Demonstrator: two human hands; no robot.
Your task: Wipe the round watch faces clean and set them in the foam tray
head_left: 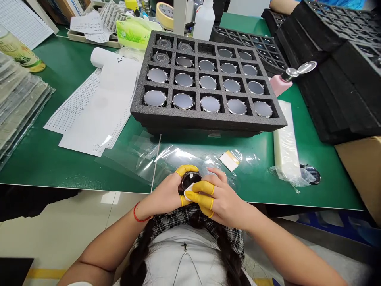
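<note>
Between thumb and forefinger, both in yellow finger cots, my left hand (170,192) grips a round watch case (190,178) with a dark, glossy face. My right hand (218,196), also with yellow cots on several fingers, pinches a small white wiping pad (188,193) against the lower edge of that face. Both hands are held together at the table's front edge. Beyond them stands a black foam tray (208,117) whose compartments hold several similar watch cases; a few at the back left lie with another side up. One back-row compartment holds no watch case.
Clear plastic film (175,155) and a small white-and-yellow packet (229,160) lie before the tray. To the right are a wrapped white block (286,143), a pink bottle (280,84) and stacked black foam trays (324,87). Papers (95,107) spread leftward. A person's arm (284,5) shows at the back.
</note>
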